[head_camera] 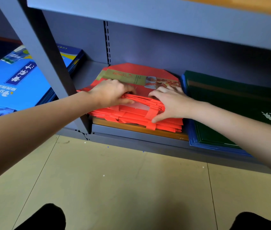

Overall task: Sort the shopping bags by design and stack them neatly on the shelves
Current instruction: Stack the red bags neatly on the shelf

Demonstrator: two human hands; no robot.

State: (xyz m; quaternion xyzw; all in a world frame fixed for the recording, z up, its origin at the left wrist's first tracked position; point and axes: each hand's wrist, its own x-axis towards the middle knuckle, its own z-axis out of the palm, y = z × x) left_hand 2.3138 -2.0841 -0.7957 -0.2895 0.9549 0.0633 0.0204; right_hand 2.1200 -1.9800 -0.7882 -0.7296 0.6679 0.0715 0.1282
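Gripping the red bags [136, 112] stack's top sheets, left hand [113, 93] curls; right hand [168, 103] presses spread.

Your left hand [113, 93] hides its fingertips behind the red bags [136, 112]. Right of that stack, the green bags [231, 103] run off the frame edge; left of it, a post covers part of the blue bags [15, 82].

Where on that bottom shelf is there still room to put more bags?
One bare grey strip shows on the bottom shelf, between the slanted post and the red bags. To the right it is crowded: the red bags nearly touch the green bags, and both hands, left hand and right hand, cover the red pile.
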